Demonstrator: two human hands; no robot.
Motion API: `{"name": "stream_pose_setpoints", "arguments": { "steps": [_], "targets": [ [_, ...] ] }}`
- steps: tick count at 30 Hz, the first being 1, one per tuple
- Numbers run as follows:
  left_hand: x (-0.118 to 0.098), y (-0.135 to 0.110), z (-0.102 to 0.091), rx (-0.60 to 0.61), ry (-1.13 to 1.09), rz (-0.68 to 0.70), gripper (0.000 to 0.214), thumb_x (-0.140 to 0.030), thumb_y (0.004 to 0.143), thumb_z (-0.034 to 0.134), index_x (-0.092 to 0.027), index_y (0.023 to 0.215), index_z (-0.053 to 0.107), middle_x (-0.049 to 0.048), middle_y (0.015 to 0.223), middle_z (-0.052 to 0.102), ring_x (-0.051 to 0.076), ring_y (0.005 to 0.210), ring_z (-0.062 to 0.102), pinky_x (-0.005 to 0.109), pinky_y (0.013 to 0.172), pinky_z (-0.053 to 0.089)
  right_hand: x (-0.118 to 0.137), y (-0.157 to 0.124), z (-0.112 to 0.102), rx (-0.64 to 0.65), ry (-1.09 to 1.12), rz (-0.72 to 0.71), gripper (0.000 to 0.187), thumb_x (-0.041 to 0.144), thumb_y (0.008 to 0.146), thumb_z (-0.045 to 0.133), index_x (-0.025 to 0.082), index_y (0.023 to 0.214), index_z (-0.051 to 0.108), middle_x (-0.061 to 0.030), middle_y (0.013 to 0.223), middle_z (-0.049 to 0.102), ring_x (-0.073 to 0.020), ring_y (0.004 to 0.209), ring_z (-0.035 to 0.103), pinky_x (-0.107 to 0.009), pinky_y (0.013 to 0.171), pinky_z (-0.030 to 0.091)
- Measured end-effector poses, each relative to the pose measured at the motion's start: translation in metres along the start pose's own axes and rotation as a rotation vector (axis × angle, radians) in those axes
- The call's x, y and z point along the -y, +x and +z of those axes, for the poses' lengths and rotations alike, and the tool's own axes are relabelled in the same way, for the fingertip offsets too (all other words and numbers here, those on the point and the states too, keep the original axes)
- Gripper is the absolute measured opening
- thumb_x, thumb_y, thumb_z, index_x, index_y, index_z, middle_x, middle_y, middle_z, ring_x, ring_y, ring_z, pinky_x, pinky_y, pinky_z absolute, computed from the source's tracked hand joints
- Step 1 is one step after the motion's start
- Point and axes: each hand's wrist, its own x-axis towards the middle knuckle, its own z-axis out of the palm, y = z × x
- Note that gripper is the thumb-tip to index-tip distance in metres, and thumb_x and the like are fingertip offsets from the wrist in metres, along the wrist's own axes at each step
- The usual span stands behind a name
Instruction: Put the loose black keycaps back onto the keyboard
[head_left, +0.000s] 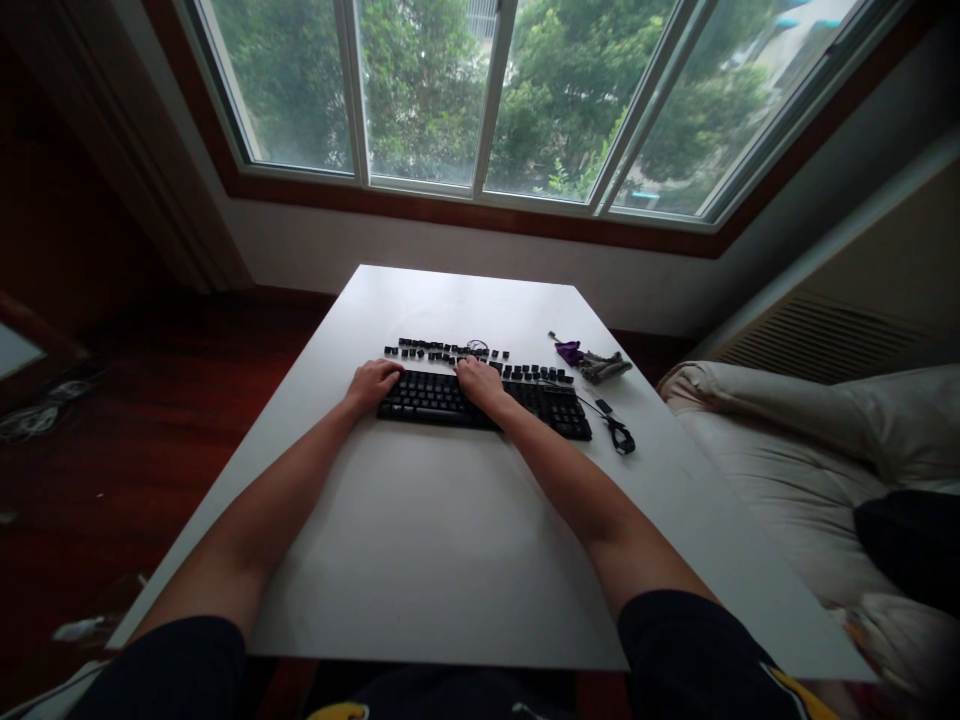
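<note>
Black keyboard (427,397): lying flat near the middle of the table, its long side running from left to right; the right forearm is crossing over part of it.
Left hand (373,385): resting at the keyboard's far left corner, fingers lying close together and pointing right; whether they are gripping the edge, I cannot tell.
Right hand (478,380): reaching over the keyboard's far edge, left of the forearm's crossing, its fingers bending and drawing narrow; whether they are pinching anything is too small to tell.
Loose keycaps (440,356): sitting in rough rows just beyond the keyboard, some spreading to the far left, others lining up on the right.
Thin wire loop (477,345): lying among the keycaps, just beyond the right hand.
Cable (621,437): lying bundled on the table, just right of the keyboard.
Purple item (568,352): resting farther off to the right, touching a crumpled grey cloth-like item (602,367).
White table (420,540): holding all of these, its far end standing near the window (420,90).
Pale sofa (780,440): standing to the right of the table.
</note>
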Motion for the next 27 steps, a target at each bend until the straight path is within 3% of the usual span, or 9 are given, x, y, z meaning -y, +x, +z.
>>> {"name": "stream_pose_setpoints", "arguments": {
  "steps": [7,13,20,27],
  "targets": [
    [0.002,-0.003,-0.004,-0.007,-0.002,0.029,0.029,-0.034,0.093,0.050,-0.029,0.109,0.074,0.0032,0.117,0.070,0.025,0.111,0.060,0.041,0.102,0.045,-0.004,0.003,-0.001,-0.011,0.073,0.035,0.038,0.040,0.106,0.032,0.021,0.110,0.064,-0.0138,0.116,0.066,-0.0243,0.101,0.065,-0.032,0.082,0.048],
    [0.002,0.000,-0.005,-0.008,-0.009,0.014,0.029,-0.034,0.092,0.051,-0.030,0.110,0.074,0.0030,0.117,0.070,0.025,0.113,0.059,0.041,0.102,0.045,-0.034,0.012,-0.005,-0.148,0.154,0.082,0.027,0.029,0.103,0.038,0.022,0.113,0.062,-0.0117,0.113,0.066,-0.0239,0.099,0.062,-0.032,0.082,0.045],
    [0.004,0.003,-0.005,0.002,-0.014,0.021,0.029,-0.035,0.093,0.051,-0.029,0.110,0.074,0.0028,0.118,0.070,0.025,0.112,0.059,0.041,0.102,0.045,-0.067,0.028,-0.008,-0.018,0.129,-0.193,0.019,0.023,0.090,0.063,0.021,0.108,0.066,-0.0095,0.118,0.063,-0.0229,0.109,0.055,-0.030,0.089,0.044],
    [0.006,0.002,-0.005,0.005,0.005,0.023,0.030,-0.034,0.093,0.050,-0.029,0.111,0.073,0.0021,0.118,0.070,0.024,0.111,0.059,0.040,0.101,0.045,-0.071,0.040,-0.008,-0.005,0.024,-0.354,0.021,0.027,0.087,0.070,0.022,0.108,0.069,-0.0096,0.114,0.063,-0.0244,0.110,0.054,-0.032,0.090,0.045]
  ]
}}
